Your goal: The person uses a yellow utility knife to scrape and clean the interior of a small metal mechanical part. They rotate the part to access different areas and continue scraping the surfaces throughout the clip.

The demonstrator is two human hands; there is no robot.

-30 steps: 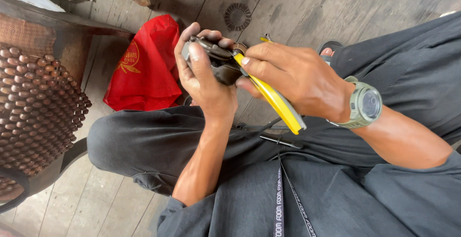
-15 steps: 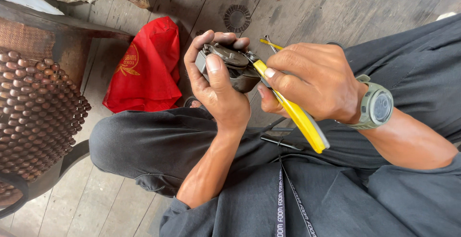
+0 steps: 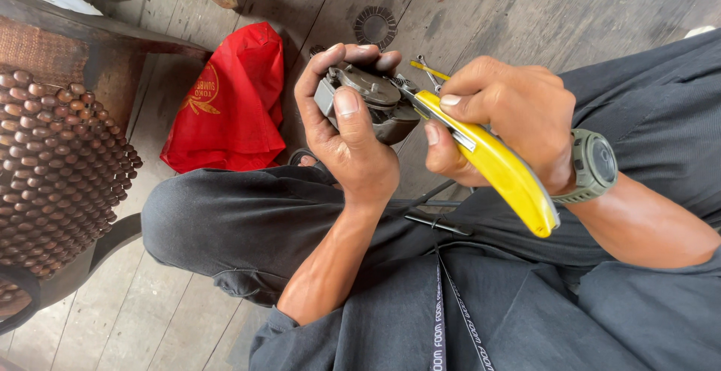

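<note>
My left hand (image 3: 347, 134) wraps around a small grey metal part (image 3: 369, 97), thumb pressed on its top face, fingers curled over its far edge. My right hand (image 3: 505, 119), with a grey-green watch (image 3: 592, 167) on the wrist, grips yellow-handled pliers (image 3: 502, 164). The pliers' jaws meet the right side of the metal part; their tips are hidden between part and fingers. Both hands hover above my knees, which are in dark grey trousers.
A red plastic bag (image 3: 231, 104) lies on the wooden plank floor left of my hands. A seat covered with brown wooden beads (image 3: 52, 168) stands at far left. A round toothed metal disc (image 3: 375, 25) rests on the floor beyond the hands. A black lanyard (image 3: 443, 318) hangs on my chest.
Both hands with the part and pliers have shifted slightly right and toward me. My left thumb has slid onto the top of the part.
</note>
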